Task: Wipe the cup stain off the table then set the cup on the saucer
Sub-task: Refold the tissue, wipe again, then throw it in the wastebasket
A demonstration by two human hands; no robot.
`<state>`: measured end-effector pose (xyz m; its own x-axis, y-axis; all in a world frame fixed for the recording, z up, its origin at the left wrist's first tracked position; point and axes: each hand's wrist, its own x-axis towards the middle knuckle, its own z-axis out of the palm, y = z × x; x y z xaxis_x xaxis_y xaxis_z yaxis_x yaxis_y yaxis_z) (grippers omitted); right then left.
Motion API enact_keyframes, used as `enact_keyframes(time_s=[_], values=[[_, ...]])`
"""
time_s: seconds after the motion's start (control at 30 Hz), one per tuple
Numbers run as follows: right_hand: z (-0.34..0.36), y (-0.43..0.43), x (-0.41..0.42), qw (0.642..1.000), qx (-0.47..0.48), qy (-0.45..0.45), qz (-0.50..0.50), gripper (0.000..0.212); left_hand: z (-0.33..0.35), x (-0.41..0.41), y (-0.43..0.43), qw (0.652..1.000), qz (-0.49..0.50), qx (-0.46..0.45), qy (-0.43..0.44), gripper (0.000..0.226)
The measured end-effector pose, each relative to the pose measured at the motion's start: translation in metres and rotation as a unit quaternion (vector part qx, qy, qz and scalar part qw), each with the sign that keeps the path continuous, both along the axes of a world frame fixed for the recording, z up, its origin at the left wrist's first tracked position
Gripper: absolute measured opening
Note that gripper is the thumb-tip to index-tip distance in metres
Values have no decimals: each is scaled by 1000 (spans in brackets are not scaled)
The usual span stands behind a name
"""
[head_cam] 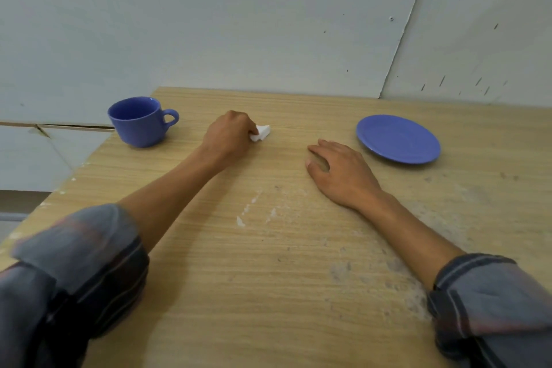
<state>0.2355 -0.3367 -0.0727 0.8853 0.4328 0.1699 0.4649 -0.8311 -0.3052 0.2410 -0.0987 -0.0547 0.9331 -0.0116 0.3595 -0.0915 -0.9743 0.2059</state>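
A blue cup [140,122] stands upright at the far left corner of the wooden table [268,278], its handle pointing right. A blue saucer [398,139] lies at the far right with nothing on it. My left hand [228,136] is closed around a crumpled white tissue [260,133] and presses it on the table between cup and saucer. My right hand [340,173] rests flat on the table, fingers spread, just left of the saucer. I cannot make out a cup stain; the hand and tissue cover that spot.
White scuffs and powdery marks [254,209] streak the table's middle and right side. The table's left edge runs diagonally close to the cup. A pale wall [268,24] rises right behind the far edge.
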Motion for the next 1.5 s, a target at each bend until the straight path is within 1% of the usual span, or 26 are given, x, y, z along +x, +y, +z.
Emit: enact_keyframes(time_s=[0.03, 0.07, 0.1, 0.13, 0.23, 0.3, 0.37, 0.43, 0.5, 0.57, 0.67, 0.77, 0.87, 0.93, 1.07, 1.17, 1.27, 1.37, 1.43, 1.5], values=[[0, 0, 0, 1000, 0, -1, -3, 52, -2, 4, -4, 999, 36, -9, -3, 21], [0, 0, 0, 1000, -1, -3, -8, 52, -3, 8, -12, 999, 51, -15, -4, 23], [0, -1, 0, 1000, 0, -3, -16, 52, -4, 9, -23, 999, 44, -22, -5, 24], [0, -1, 0, 1000, 2, -2, -25, 53, -5, 9, -35, 999, 18, -28, -5, 25], [-1, 0, -1, 999, 6, -6, -47, 55, -3, -7, -65, 992, -122, -11, 10, 25], [-1, 0, -1, 999, 6, -10, -49, 56, -2, -13, -63, 985, -169, -9, 16, 25], [-1, 0, 0, 999, -1, -4, -52, 58, -2, -11, -45, 989, -144, -8, 11, 25], [-1, 0, 0, 998, -6, 2, -55, 61, -4, -4, -21, 998, -64, 0, 0, 25], [-2, 1, 0, 998, -8, 1, -54, 61, -5, 5, -4, 999, 21, -21, -16, 27], [-2, 1, 0, 998, -8, -2, -54, 61, -7, 15, -6, 997, 56, -39, -21, 27], [-1, 1, 0, 998, -6, -3, -56, 61, -9, 25, -34, 999, 27, -36, -9, 27], [-2, 1, 0, 998, -4, -5, -56, 61, -7, 26, -63, 998, -48, -32, 0, 28], [-1, 1, 1, 998, -2, -9, -56, 61, 0, 21, -59, 992, -119, -26, 19, 30], [-1, 1, 1, 998, -2, -10, -57, 61, 1, 26, -42, 995, -98, -17, 30, 29], [-2, 1, 1, 998, 0, -10, -58, 61, 0, 40, -17, 998, 45, -42, 13, 21], [-1, 1, 1, 998, 0, -15, -57, 60, -5, 37, -35, 997, 61, -38, -7, 24], [0, 1, 1, 998, -3, -20, -57, 60, -12, 16, -50, 999, 17, -39, -31, 27], [0, 2, 0, 998, -6, -17, -58, 59, -12, -13, -45, 994, -85, -38, -51, 30], [1, 1, -1, 998, -11, -15, -57, 59, -8, -33, -34, 986, -159, -38, -35, 29], [2, 1, -1, 998, -14, -10, -56, 60, 0, -46, -16, 978, -207, -30, 6, 27]])
